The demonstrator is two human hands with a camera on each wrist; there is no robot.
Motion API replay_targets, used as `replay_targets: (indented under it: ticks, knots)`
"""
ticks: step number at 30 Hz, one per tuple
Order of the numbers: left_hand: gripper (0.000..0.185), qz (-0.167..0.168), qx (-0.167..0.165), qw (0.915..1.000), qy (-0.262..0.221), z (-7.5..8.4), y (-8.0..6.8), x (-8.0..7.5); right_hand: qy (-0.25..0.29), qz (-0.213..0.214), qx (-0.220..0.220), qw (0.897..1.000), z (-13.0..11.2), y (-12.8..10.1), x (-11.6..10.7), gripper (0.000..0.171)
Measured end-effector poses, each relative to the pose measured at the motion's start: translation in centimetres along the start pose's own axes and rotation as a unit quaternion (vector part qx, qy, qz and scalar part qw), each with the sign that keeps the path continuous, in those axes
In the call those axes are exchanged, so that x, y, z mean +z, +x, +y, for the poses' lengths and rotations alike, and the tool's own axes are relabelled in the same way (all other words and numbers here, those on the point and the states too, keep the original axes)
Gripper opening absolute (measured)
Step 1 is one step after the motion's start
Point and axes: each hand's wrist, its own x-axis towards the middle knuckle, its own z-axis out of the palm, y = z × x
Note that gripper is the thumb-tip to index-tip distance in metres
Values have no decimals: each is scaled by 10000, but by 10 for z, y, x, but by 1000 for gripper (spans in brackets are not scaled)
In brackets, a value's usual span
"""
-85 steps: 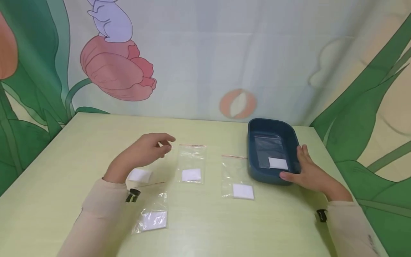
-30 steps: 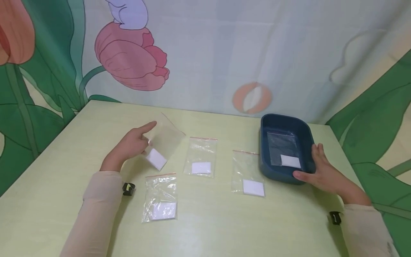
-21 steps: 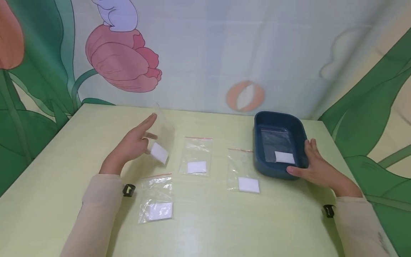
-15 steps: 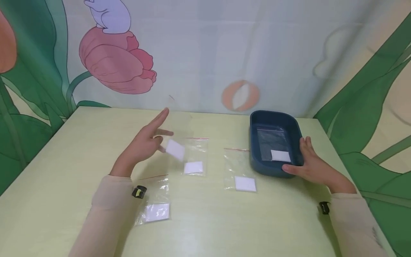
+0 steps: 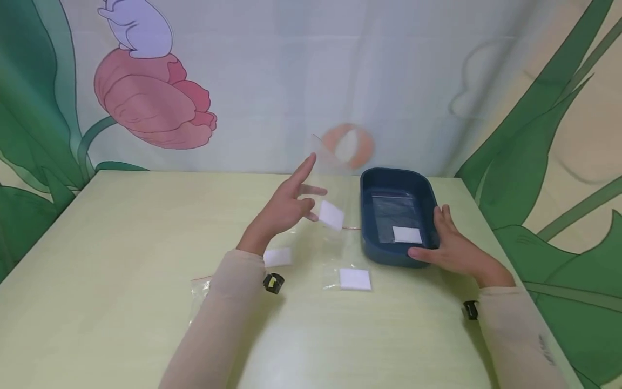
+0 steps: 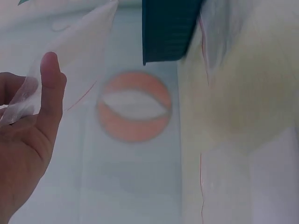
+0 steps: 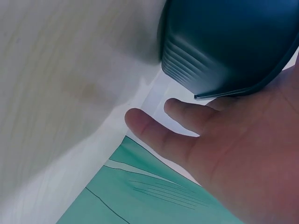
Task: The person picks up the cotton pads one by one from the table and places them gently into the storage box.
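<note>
Above the pale table (image 5: 121, 259), just left of the blue tray (image 5: 386, 255), my left hand (image 5: 284, 210) holds up a clear zip bag (image 5: 335, 186), tilted, red-lined edge uppermost, a white card (image 5: 332, 215) low inside. Index finger extended; I cannot tell exactly which fingertips make the pinch. My right hand (image 5: 454, 249) rests at the tray's near right corner: thumb at the near rim, fingers fairly straight and spread along the side. Inside the tray, a second bag (image 5: 393, 210) lies flat, its white insert towards me. On the table: a third bag (image 5: 332, 276) just beside the tray; two more partly hidden by my left arm.
</note>
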Motion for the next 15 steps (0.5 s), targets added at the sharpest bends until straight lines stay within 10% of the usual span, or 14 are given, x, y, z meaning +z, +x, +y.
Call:
replay_targets:
  ticks: [15]
  knots:
    - [95, 8, -271, 9928, -1167, -17, 63, 86, -49, 35, 71, 10000, -9, 5, 12, 128]
